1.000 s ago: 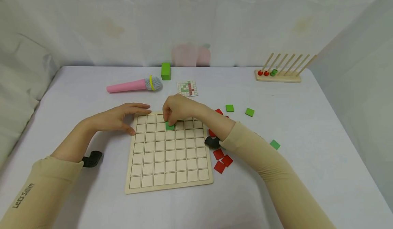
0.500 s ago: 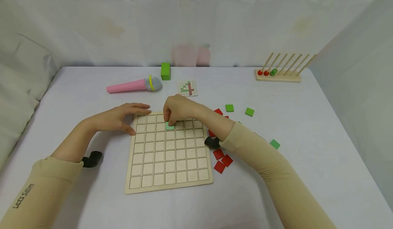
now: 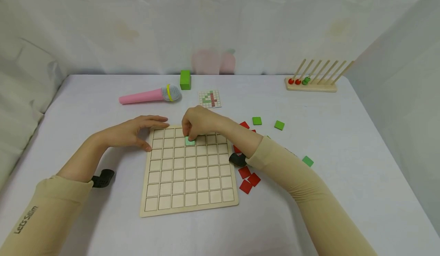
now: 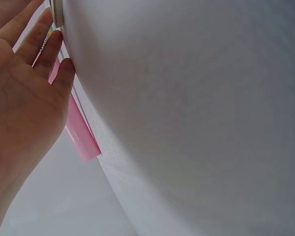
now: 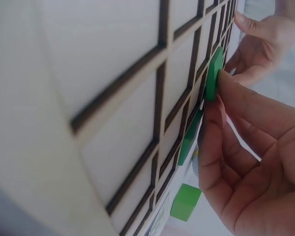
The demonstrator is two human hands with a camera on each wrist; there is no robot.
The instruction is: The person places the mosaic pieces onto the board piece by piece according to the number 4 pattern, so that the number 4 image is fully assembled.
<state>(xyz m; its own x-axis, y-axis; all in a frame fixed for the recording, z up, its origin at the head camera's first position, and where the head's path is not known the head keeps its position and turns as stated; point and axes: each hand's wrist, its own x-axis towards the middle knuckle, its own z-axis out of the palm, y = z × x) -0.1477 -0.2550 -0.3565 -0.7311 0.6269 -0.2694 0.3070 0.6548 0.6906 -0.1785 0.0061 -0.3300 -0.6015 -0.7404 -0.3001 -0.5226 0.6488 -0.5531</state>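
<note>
A square wooden grid board (image 3: 190, 209) lies flat in front of me. My right hand (image 3: 201, 121) reaches over its far rows and pinches a green square tile (image 3: 190, 141) between thumb and fingers. Seen from the right wrist, that tile (image 5: 215, 73) is tilted at the grid lines, and a second green tile (image 5: 191, 137) lies in a nearby cell. My left hand (image 3: 128, 132) is at the board's far left corner, fingers extended and thumb at the left edge. In the left wrist view its fingertips (image 4: 54, 37) are right by the board's rim (image 4: 56, 12).
Red tiles (image 3: 245, 187) lie scattered right of the board, partly under my right forearm, with several green tiles (image 3: 279, 125) farther out. Behind the board are a pattern card (image 3: 209, 99), a pink microphone (image 3: 142, 96) and a green block (image 3: 185, 80). A pegged bead stand (image 3: 311, 85) stands back right.
The pinched green tile looks paler than a second ago, its face catching more light. Both hands have stayed almost exactly in place.
</note>
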